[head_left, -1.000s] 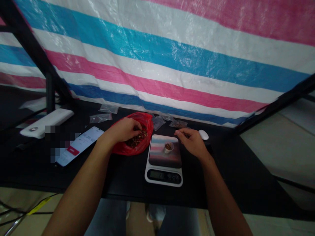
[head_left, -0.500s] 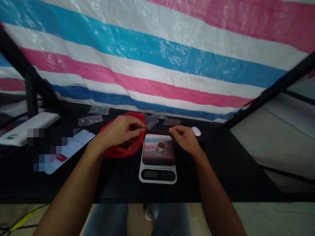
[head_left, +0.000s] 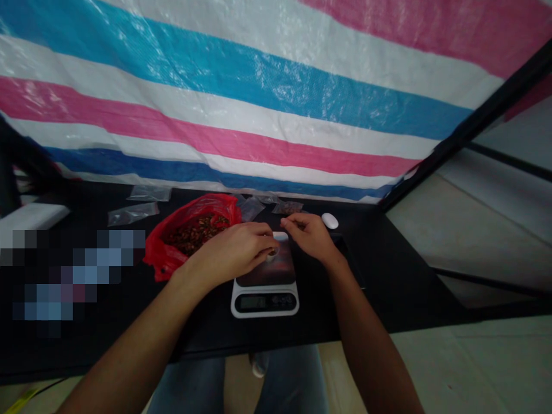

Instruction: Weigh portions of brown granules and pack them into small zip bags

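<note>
My left hand (head_left: 241, 247) reaches over the kitchen scale (head_left: 265, 305), its fingertips pinched together at the small clear cup (head_left: 272, 253) on the weighing plate. Whatever the pinch holds is too small to make out, and the fingers partly cover the cup. Beside the scale's far right corner, my right hand (head_left: 313, 237) is curled, thumb against forefinger, around what look like small brown pieces (head_left: 301, 225). To the left of the scale lies an open red plastic bag (head_left: 157, 250), full of small brown pieces like dried beans or seeds.
Clear plastic bags (head_left: 133, 213) lie along the back of the black table (head_left: 207, 336), and one small bag (head_left: 288, 207) holds brown bits. A white oval object (head_left: 330, 221) sits beyond my right hand. Striped sheeting (head_left: 241, 115) hangs behind, and a black frame bar (head_left: 448, 141) slants at right.
My left hand has moved right from above the red bag to the cup on the scale, uncovering the bag's contents. My right hand stays curled near the scale. The view has shifted right.
</note>
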`<state>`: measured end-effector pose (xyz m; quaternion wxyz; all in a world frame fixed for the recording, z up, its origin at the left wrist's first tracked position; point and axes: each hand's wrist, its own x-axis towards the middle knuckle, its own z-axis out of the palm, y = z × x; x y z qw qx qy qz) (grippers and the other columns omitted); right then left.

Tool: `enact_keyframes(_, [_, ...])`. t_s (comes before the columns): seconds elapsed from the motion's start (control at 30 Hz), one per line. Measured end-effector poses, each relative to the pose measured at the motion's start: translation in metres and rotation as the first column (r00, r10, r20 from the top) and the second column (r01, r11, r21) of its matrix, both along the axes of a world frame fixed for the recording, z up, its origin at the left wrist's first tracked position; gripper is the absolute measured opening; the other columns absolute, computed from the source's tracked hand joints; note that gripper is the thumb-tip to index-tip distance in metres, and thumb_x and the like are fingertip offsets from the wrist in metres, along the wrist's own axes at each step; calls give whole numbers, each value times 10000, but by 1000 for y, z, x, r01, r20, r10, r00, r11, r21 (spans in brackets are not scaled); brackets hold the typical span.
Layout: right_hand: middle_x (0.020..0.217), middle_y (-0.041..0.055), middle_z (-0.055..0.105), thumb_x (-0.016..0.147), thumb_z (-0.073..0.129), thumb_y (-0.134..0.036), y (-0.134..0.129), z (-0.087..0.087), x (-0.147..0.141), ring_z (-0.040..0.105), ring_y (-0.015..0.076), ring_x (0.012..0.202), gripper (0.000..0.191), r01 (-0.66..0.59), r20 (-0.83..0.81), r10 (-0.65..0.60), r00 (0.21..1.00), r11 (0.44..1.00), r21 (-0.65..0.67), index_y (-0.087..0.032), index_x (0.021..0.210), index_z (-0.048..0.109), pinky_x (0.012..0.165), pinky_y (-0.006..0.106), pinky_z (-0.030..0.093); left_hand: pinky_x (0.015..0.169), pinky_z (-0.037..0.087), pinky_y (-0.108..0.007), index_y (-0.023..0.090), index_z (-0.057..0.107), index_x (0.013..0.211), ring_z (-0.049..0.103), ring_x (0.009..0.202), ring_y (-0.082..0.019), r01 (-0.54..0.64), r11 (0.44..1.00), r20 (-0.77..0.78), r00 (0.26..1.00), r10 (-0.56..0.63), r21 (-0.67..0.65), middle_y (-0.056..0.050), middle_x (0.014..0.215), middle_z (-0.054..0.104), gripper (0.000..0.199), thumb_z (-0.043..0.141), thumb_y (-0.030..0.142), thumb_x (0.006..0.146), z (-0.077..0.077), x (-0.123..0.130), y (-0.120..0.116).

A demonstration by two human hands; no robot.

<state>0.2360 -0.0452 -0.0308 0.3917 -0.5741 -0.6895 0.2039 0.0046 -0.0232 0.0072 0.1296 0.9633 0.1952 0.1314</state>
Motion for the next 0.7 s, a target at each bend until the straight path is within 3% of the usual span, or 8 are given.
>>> enact_keyframes(0.37, [699, 22, 661, 970, 578, -413, -2, 2, -1, 577, 162, 683, 364, -6, 13, 6, 1000, 1000, 16, -175, 713, 680, 649, 283, 412, 916, 538, -343, 201, 776, 1109, 710, 1018, -233, 30, 999, 15, 999, -30, -25, -82, 1115, 736, 258, 537, 194, 1011, 1, 1, -2])
enact_keyframes(0.6, [683, 16, 658, 970, 581, -392, 1, -3, 1, 574, 155, 654, 358, -25, 1, 25, 1000, 999, 33, -177, 698, 674, 618, 280, 395, 919, 537, -337, 196, 768, 1077, 708, 1000, -220, 77, 996, 112, 991, -73, -37, -73, 1064, 752, 260, 526, 181, 983, -2, -1, -1])
enact_keyframes(0.7, [703, 23, 683, 970, 585, -390, 1, -3, 1, 598, 165, 674, 347, -16, -7, 16, 1000, 999, 41, -180, 712, 686, 633, 282, 414, 931, 530, -324, 203, 761, 1100, 710, 1019, -207, 28, 998, 192, 981, -17, -50, -58, 1095, 763, 292, 491, 180, 990, 1, -12, 6])
